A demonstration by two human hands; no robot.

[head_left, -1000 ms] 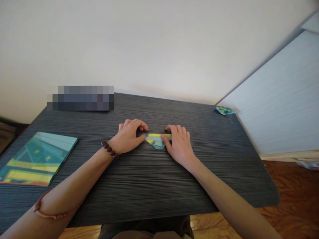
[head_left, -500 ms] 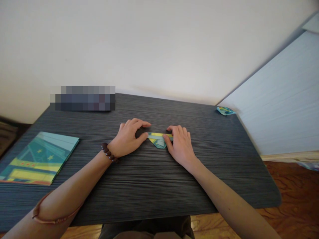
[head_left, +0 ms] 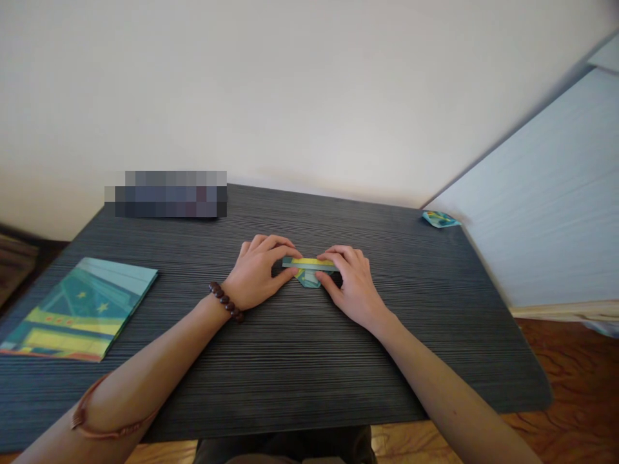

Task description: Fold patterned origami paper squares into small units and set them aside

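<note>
A small piece of folded paper (head_left: 312,265), yellow, teal and pale blue, lies on the dark table between my hands. It has a long narrow strip across the top and a tapered part below. My left hand (head_left: 258,270) pinches its left end, thumb in front and index finger behind. At the right end, my right hand (head_left: 355,283) grips the paper the same way, thumb on the near side. Parts of both ends are hidden by the fingers.
Sheets of the same patterned paper (head_left: 84,312) lie stacked at the table's left. A small folded paper piece (head_left: 440,219) sits at the far right corner. At the back left is a blurred-out object (head_left: 169,194). A wall and a pale panel (head_left: 546,193) border the dark table (head_left: 290,367).
My left hand has moved right and its index finger has come down onto the paper. My right fingers have closed further over the strip. The view has shifted slightly.
</note>
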